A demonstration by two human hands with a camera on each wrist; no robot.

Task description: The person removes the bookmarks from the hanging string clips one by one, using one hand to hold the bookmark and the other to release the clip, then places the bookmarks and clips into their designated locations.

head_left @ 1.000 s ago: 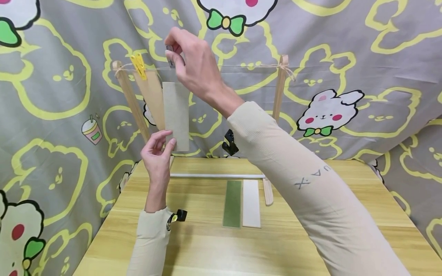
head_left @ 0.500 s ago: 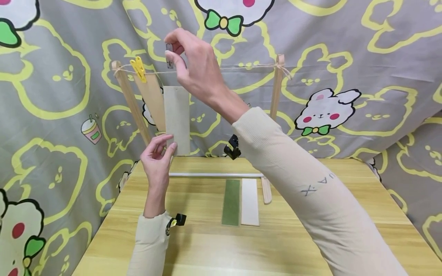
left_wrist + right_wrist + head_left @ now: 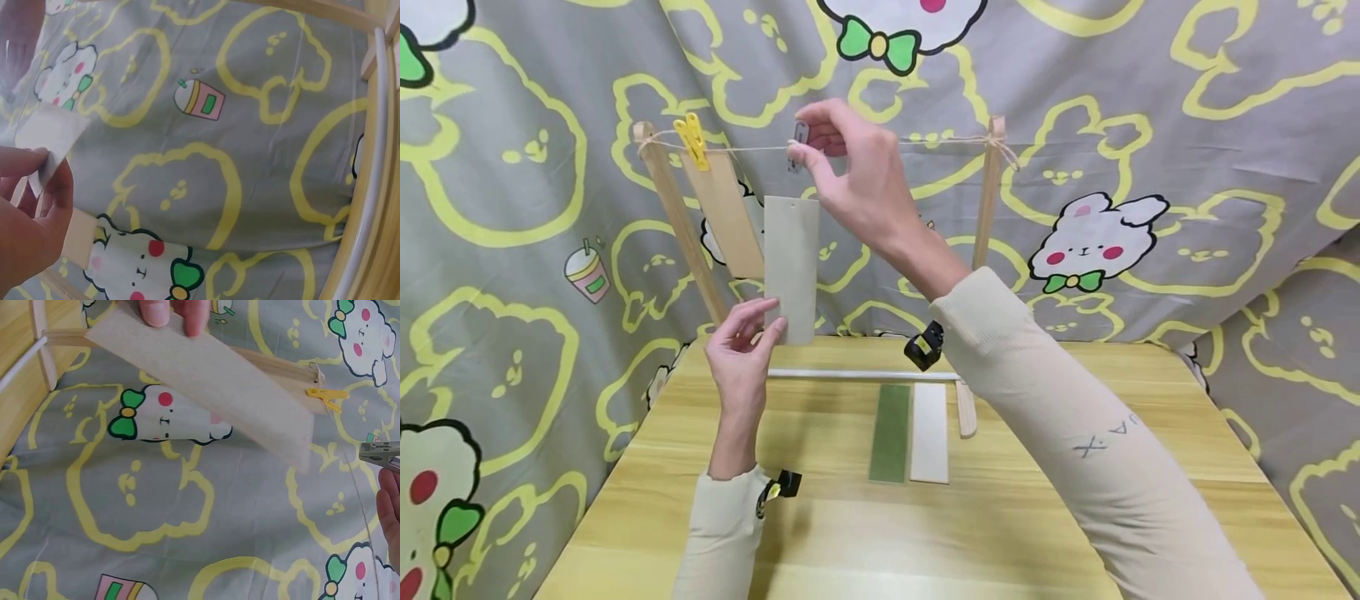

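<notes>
Left grip (image 3: 739,354) pinching pale card (image 3: 792,258) near its lower end, right grip (image 3: 865,171) holding clip (image 3: 378,450) above, seemingly apart

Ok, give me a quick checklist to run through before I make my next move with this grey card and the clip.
1. Left hand pinches the grey card near its lower end: ok.
2. Right hand holds the grey clothespin: ok.
3. Card's top edge up at the cord: not ok, it sits below, with a gap.
4. Clothespin's jaws open wide enough for the card: cannot tell.
5. Yellow clothespin grips the tan card at the cord: ok.
6. Green card and white card lie flat on the table: ok.
</notes>
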